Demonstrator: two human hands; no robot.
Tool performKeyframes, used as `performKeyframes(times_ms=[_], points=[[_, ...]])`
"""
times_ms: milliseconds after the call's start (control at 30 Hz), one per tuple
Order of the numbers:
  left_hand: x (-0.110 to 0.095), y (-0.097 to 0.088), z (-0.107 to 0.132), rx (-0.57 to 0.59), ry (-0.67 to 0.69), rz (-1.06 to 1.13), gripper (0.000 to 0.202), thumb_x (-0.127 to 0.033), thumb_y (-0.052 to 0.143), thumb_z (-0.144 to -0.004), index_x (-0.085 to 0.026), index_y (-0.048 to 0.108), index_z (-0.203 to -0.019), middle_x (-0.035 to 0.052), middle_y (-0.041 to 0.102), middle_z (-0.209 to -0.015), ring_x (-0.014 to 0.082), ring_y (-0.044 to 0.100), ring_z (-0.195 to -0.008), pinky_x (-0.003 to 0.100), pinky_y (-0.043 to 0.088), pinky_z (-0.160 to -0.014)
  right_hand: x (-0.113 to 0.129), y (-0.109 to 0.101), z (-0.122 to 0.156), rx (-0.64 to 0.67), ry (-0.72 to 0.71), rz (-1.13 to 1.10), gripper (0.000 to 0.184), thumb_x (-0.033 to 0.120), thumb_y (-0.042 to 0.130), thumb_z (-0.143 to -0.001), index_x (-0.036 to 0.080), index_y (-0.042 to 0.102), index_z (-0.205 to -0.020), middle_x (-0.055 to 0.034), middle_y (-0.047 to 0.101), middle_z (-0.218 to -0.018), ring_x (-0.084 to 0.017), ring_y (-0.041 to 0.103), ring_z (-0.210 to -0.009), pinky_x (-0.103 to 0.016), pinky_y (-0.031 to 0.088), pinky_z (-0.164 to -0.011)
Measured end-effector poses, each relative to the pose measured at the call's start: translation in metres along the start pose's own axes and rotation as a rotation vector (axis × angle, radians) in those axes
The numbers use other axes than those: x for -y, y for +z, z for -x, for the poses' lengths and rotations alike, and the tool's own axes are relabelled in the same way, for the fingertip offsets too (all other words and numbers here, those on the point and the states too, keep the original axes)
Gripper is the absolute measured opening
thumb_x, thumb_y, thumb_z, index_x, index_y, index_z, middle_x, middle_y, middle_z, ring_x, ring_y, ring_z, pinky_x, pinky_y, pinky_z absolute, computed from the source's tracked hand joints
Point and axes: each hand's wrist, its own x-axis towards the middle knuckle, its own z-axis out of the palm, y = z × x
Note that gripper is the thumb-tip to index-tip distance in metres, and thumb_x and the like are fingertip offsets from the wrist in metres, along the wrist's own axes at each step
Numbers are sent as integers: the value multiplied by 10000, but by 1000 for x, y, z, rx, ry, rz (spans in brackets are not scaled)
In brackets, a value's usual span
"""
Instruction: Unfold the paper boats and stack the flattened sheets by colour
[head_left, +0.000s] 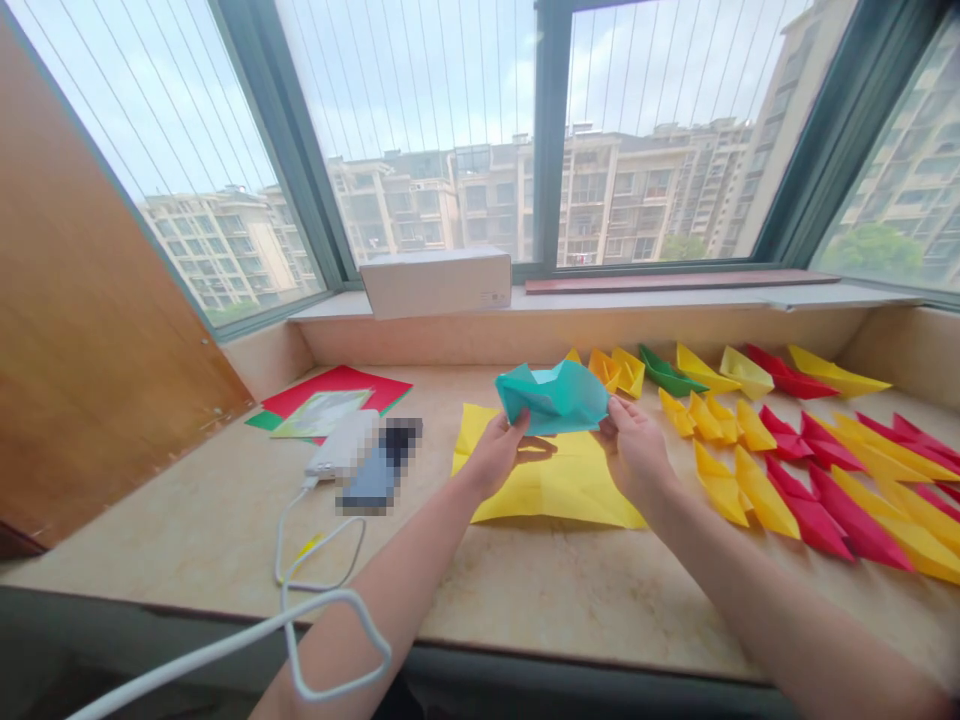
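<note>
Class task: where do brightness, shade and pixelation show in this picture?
Head view: pale daylight fills the glass window panes; head view: lighter and darker facets mark the folded teal paper; head view: deep shade under the beige marbled counter; head view: blocky pixelation covers the dark rectangular phone-like slab.

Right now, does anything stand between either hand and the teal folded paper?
Nothing visible does: the left hand and the right hand both hold the teal folded paper by its edges, above the yellow sheet.
</note>
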Motion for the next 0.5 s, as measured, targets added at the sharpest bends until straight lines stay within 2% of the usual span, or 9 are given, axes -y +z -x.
performKeyframes(times_ms=[67, 133, 200, 233, 300, 333, 367, 433, 500], points=[[-4, -1, 3, 30, -13, -84, 488, -541, 676, -820, -160, 614, -1119, 152, 686, -1138, 208, 719, -802, 419, 576, -822, -1, -4, -3, -35, -15, 22, 313, 434, 736, -737, 203, 634, -922, -19, 722, -823, -177, 697, -747, -308, 587, -668], [-13, -6, 6, 9, -23, -262, 522, -505, 674, -833, -166, 574, -1217, 172, 664, -1193, 228, 715, -868, 419, 566, -835, 0, -7, -6, -79, -48, 41, 317, 432, 743, -728, 205, 628, -918, -6, 715, -800, -167, 693, -721, -301, 589, -658], [-26, -16, 11, -109, 10, -583, 545, -451, 634, -870, -165, 514, -1319, 177, 670, -1183, 243, 699, -935, 411, 549, -855, 1, -10, -9, -123, -75, 56, 321, 436, 740, -725, 206, 621, -915, 2, 706, -789, -159, 688, -702, -294, 589, -646], [-33, -23, 13, -216, 53, -812, 514, -419, 593, -896, -157, 514, -1332, 174, 675, -1175, 243, 686, -967, 399, 532, -881, 2, -12, -11, -141, -83, 69, 322, 441, 736, -726, 206, 619, -914, 4, 702, -787, -155, 685, -696, -288, 587, -641], [-49, -42, 20, -387, 76, -1319, 384, -331, 489, -936, -142, 580, -1257, 165, 669, -1196, 257, 642, -1081, 389, 476, -961, 3, -16, -14, -164, -93, 107, 323, 449, 726, -732, 205, 621, -917, 7, 698, -787, -146, 679, -688, -274, 580, -631], [-57, -53, 25, -433, -3, -1564, 343, -301, 440, -947, -150, 617, -1199, 160, 667, -1200, 268, 615, -1135, 389, 456, -980, 4, -17, -15, -169, -97, 124, 325, 452, 722, -734, 205, 622, -920, 7, 697, -789, -142, 676, -684, -267, 575, -626], [-64, -64, 29, -470, -142, -1760, 335, -294, 414, -948, -159, 633, -1162, 155, 671, -1191, 274, 608, -1147, 383, 458, -967, 5, -18, -16, -170, -99, 137, 326, 454, 720, -735, 205, 623, -923, 6, 698, -792, -139, 674, -682, -262, 570, -620], [-74, -83, 39, -534, -284, -1835, 321, -297, 475, -908, -98, 667, -1070, 227, 675, -1132, 351, 615, -1116, 438, 472, -914, 5, -19, -16, -167, -100, 144, 327, 456, 719, -734, 205, 627, -921, 2, 701, -792, -141, 672, -678, -259, 563, -609], [-79, -96, 48, -574, -380, -1867, 343, -352, 560, -858, -95, 672, -1056, 252, 670, -1135, 396, 606, -1114, 462, 475, -885, 5, -18, -14, -156, -97, 140, 328, 457, 723, -730, 205, 632, -918, -3, 703, -783, -148, 673, -674, -263, 559, -601]])
